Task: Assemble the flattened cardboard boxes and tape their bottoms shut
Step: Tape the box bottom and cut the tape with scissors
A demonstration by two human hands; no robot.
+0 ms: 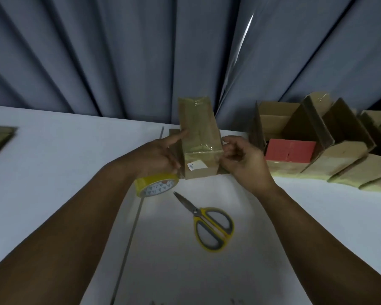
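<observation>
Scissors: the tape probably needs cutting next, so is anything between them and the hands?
Nothing visible does. The yellow-handled scissors lie on the white table, nearer the person than the left hand and right hand, which both hold the small brown cardboard box.

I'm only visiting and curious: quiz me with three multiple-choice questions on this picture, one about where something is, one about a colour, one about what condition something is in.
1. Where are the scissors?
A. In the right hand
B. Flat on the table, nearer the person than the held box
C. Inside a box

2. What colour is the odd box in the row on the right?
A. Blue
B. White
C. Red

3. What state is the box in the hands?
A. Still flattened
B. Set up, with tape on it
C. Torn in half

Answers:
1 B: the scissors lie on the white table, and no hand touches them.
2 C: the red box sits among brown boxes.
3 B: the cardboard box is opened into shape with glossy tape across it, and the right hand pinches its edge.
</observation>
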